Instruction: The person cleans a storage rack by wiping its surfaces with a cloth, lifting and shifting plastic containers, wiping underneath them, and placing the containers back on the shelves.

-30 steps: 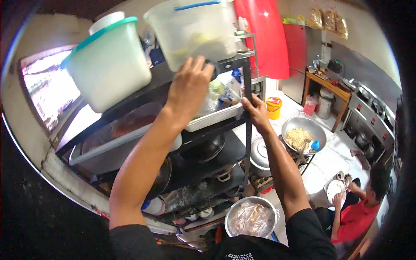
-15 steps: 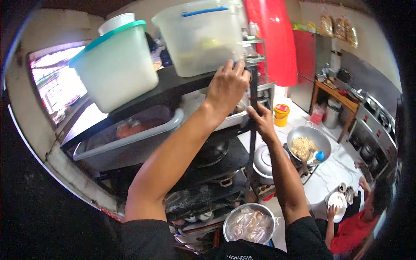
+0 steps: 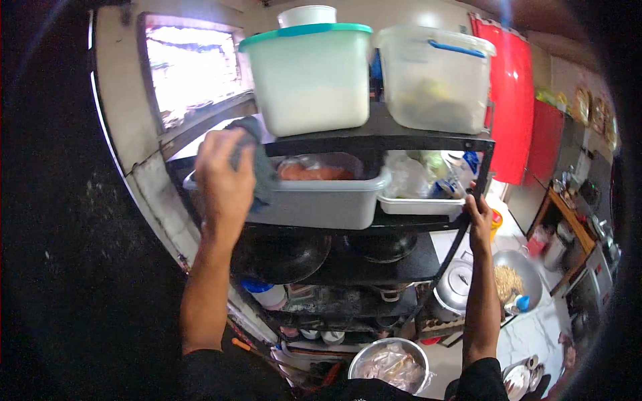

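My left hand [image 3: 224, 177] is closed around a dark grey cloth [image 3: 262, 167], raised at the left end of the black shelf rack [image 3: 428, 138]. The cloth hangs in front of a grey plastic tub [image 3: 321, 206] that holds something orange-brown. At the rack's right side, my right hand [image 3: 479, 224] grips the black upright post [image 3: 455, 248]. On the top shelf stand a whitish bin with a green lid [image 3: 311, 80] and a clear bin with a blue handle [image 3: 438, 80]. A white tray [image 3: 421, 206] with plastic bags sits beside the grey tub.
Dark pans [image 3: 381, 247] lie on a lower shelf. A metal pot of bagged food [image 3: 391, 364] stands below me. To the right are a lidded pot [image 3: 456, 284], a wok of pale food [image 3: 511, 281] and a wooden table [image 3: 568, 214]. A red curtain [image 3: 503, 100] hangs behind.
My left hand has moved from the rack's right end to its left end, and the cloth now shows in it. My right hand stays on the post. The view has turned left.
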Motion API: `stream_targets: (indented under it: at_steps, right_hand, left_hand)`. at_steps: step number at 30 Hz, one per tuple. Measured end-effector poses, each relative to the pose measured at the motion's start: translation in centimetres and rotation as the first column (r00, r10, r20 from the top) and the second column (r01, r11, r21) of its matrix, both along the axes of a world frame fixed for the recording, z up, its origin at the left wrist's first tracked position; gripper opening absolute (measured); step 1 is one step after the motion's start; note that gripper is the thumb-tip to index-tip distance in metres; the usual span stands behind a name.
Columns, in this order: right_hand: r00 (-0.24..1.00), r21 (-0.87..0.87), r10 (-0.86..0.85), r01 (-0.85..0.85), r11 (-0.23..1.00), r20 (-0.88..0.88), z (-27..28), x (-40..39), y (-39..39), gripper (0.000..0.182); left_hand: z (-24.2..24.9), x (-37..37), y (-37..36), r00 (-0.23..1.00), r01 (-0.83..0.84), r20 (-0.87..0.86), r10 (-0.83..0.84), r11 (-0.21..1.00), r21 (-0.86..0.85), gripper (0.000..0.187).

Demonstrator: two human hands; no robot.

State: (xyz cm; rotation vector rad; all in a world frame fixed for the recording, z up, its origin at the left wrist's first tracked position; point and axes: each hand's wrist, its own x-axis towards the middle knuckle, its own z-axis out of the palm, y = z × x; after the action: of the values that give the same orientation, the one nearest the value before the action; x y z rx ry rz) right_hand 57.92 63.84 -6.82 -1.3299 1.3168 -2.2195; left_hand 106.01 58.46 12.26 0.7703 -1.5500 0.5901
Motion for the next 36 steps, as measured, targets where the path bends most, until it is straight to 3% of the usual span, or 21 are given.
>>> stream_targets:
  at_steps: [2,6,8,10,12,14,17,20,21,24,25,28,31,32,34,36]
  right_hand:
    - [1.0,0.047,0.012,-0.01,0.999,-0.025,-0.2,-0.7,-0.2,0.044]
    - [0.999,0.039,-0.034,0.035,0.999,-0.035,-0.4,-0.5,-0.5,0.046]
    - [0.997,0.064,-0.056,0.06,0.996,-0.057,-0.6,-0.7,-0.4,0.049]
    - [1.0,0.066,0.003,-0.002,0.998,-0.009,-0.6,-0.7,-0.3,0.05]
    - [1.0,0.037,0.022,-0.023,0.999,0.02,-0.7,-0.6,-0.4,0.049]
    - [1.0,0.052,-0.013,0.014,0.999,-0.017,-0.9,-1.2,-0.6,0.049]
    - [0.999,0.051,-0.043,0.044,0.998,-0.029,-0.7,-0.6,-0.5,0.05]
    - [0.992,0.047,-0.102,0.106,0.993,-0.078,-1.3,-0.9,-0.9,0.05]
    - [0.993,0.074,-0.09,0.096,0.993,-0.078,-1.6,-1.3,-0.9,0.048]
    - [0.993,0.117,-0.098,0.104,0.988,-0.06,-1.8,-2.3,-0.9,0.044]
    - [0.992,0.118,-0.12,0.124,0.985,-0.044,-1.7,-1.9,-0.7,0.043]
    - [0.993,0.14,-0.11,0.116,0.983,-0.051,-0.6,-0.1,-0.3,0.038]
    - [0.986,0.11,-0.142,0.151,0.982,-0.09,0.0,0.2,-0.5,0.036]
    - [0.985,0.112,-0.138,0.149,0.982,-0.1,0.0,-0.2,-0.4,0.035]
    - [0.985,0.131,-0.13,0.144,0.981,-0.112,-0.8,-0.9,-0.3,0.034]
    - [0.993,0.147,-0.107,0.115,0.982,-0.058,-1.6,-1.4,-0.3,0.033]
  left_hand:
    - [1.1,4.2,-1.1,0.984,-0.142,-0.12,0.129,0.984,-0.104,0.023]
    - [4.4,9.9,-5.4,0.943,-0.173,-0.324,0.073,0.941,-0.291,0.029]
    - [5.1,11.0,-8.9,0.932,0.001,-0.348,-0.099,0.962,-0.272,0.031]
    - [4.5,10.3,-12.3,0.891,0.304,-0.361,-0.274,0.952,0.028,0.033]
    - [2.9,8.2,-12.7,0.945,0.314,0.027,-0.327,0.925,0.213,0.037]
    - [2.0,5.9,-11.9,0.859,0.212,0.305,-0.411,0.828,0.519,0.036]
    - [4.9,5.9,-12.1,0.836,0.048,0.335,-0.435,0.666,0.745,0.036]
    - [7.2,6.2,-16.2,0.638,-0.153,0.631,-0.441,0.731,0.665,0.039]
    - [7.4,6.1,-18.5,0.581,-0.188,0.661,-0.476,0.711,0.677,0.044]
    - [7.8,5.5,-22.9,0.553,-0.338,0.744,-0.375,0.715,0.612,0.046]
    - [8.3,5.0,-26.7,0.447,-0.421,0.753,-0.483,0.629,0.653,0.049]
    - [9.3,4.2,-27.7,0.442,-0.482,0.804,-0.399,0.65,0.587,0.046]
    - [7.9,3.7,-36.7,0.381,-0.471,0.87,-0.312,0.745,0.473,0.047]
    - [9.1,2.2,-40.8,0.021,-0.649,0.912,-0.41,0.688,0.324,0.051]
    - [8.6,1.3,-41.4,0.257,-0.586,0.866,-0.43,0.643,0.493,0.051]
    - [8.5,0.9,-41.9,0.333,-0.54,0.831,-0.444,0.633,0.555,0.051]
